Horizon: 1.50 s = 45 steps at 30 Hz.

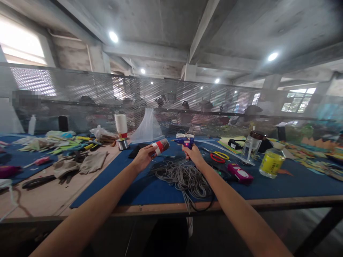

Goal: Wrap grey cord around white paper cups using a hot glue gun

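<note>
My left hand [143, 157] is closed round a paper cup [161, 146] with a red band, tipped on its side. The cup's end toward the middle looks grey, though the detail is blurred. In my right hand [192, 154] is a blue glue gun [184, 142] with a small red light lit. Its nozzle points left toward the cup, a short gap away. Below both hands lies a loose heap of grey cord [184, 178], some ends hanging over the table's front edge.
Right of the cord are red-and-yellow-handled scissors [219, 157], a magenta box [240, 174], a glass jar [251, 146] and a yellow-labelled bottle [272, 162]. A stack of paper cups [120, 125] and a metal tin [122, 144] stand left. Gloves [92, 162] lie further left. A perforated screen [171, 103] rises behind.
</note>
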Each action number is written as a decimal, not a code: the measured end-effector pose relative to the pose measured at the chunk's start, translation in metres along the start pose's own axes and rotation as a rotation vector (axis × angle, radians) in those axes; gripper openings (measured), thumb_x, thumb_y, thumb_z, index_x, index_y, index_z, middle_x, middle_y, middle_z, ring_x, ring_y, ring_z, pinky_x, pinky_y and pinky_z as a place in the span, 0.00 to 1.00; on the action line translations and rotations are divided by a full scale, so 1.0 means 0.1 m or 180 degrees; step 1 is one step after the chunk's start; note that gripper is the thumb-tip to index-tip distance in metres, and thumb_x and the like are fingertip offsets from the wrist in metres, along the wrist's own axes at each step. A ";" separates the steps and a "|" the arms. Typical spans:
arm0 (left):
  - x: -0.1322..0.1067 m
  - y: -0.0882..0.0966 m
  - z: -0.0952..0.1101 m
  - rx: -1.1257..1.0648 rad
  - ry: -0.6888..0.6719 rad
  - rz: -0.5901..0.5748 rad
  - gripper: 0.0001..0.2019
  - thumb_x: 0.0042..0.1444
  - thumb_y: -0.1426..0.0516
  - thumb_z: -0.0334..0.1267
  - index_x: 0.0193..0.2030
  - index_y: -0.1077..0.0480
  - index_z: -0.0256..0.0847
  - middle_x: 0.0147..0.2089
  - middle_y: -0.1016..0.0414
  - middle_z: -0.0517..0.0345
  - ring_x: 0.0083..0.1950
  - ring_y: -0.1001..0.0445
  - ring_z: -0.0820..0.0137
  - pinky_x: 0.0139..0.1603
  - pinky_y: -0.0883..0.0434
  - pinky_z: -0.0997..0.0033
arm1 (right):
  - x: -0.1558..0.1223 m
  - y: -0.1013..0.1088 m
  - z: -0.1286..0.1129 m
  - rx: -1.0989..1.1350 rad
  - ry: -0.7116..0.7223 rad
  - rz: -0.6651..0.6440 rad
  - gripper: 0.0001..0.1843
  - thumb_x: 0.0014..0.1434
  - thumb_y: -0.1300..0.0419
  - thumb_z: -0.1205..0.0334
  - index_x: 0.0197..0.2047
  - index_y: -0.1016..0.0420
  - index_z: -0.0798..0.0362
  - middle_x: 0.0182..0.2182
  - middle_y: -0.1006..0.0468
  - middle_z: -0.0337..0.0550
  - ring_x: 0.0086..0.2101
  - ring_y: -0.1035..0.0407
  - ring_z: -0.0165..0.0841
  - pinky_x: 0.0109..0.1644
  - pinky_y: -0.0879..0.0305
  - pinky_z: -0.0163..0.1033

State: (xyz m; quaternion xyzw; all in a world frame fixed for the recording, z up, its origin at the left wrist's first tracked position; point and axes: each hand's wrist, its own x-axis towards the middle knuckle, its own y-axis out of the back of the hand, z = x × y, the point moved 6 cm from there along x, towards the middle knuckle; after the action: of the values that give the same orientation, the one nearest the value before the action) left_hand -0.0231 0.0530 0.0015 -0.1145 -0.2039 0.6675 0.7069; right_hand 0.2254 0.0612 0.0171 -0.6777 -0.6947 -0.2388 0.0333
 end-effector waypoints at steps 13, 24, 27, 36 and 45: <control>0.01 0.01 0.00 -0.0021 -0.0061 -0.0002 0.15 0.41 0.32 0.29 0.38 0.23 0.34 0.39 0.19 0.50 0.34 0.23 0.70 0.35 0.28 0.74 | 0.10 0.18 0.39 -0.1495 -0.0582 0.0008 0.25 0.57 0.42 0.41 0.24 0.24 0.55 0.25 0.22 0.46 0.31 0.25 0.37 0.33 0.35 0.35; -0.05 -0.07 0.04 0.0062 -0.0080 -0.0128 0.17 0.40 0.32 0.29 0.41 0.22 0.33 0.40 0.19 0.50 0.35 0.23 0.71 0.35 0.28 0.75 | 0.07 0.18 0.43 -0.2720 -0.0854 0.0239 0.28 0.56 0.41 0.39 0.43 0.23 0.58 0.42 0.20 0.61 0.46 0.25 0.48 0.43 0.33 0.43; -0.07 -0.08 0.05 0.0050 -0.0077 -0.0114 0.17 0.40 0.32 0.29 0.41 0.23 0.33 0.40 0.19 0.50 0.35 0.23 0.70 0.36 0.28 0.75 | 0.05 0.19 0.42 -0.2758 -0.0864 0.0286 0.27 0.57 0.42 0.41 0.45 0.24 0.58 0.42 0.20 0.61 0.46 0.25 0.46 0.45 0.33 0.44; -0.03 -0.06 0.03 -0.0011 -0.0116 -0.0048 0.15 0.42 0.32 0.31 0.39 0.23 0.34 0.36 0.20 0.53 0.35 0.23 0.72 0.35 0.28 0.76 | 0.03 -0.02 -0.08 -0.2120 0.0231 0.0366 0.10 0.62 0.43 0.58 0.39 0.24 0.53 0.40 0.20 0.46 0.44 0.26 0.36 0.50 0.35 0.39; -0.06 -0.07 0.09 -0.0001 -0.0310 -0.0104 0.16 0.41 0.31 0.33 0.39 0.23 0.34 0.37 0.20 0.52 0.35 0.24 0.71 0.37 0.28 0.74 | -0.14 -0.94 -0.27 0.0269 -0.0137 -0.1162 0.20 0.54 0.33 0.61 0.48 0.28 0.59 0.40 0.18 0.49 0.42 0.24 0.34 0.46 0.31 0.36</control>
State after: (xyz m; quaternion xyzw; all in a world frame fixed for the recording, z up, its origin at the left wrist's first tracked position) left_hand -0.0209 0.0458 0.0114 -0.0786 -0.2399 0.6606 0.7070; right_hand 0.1293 0.0413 0.0086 -0.5434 -0.8160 -0.1970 0.0030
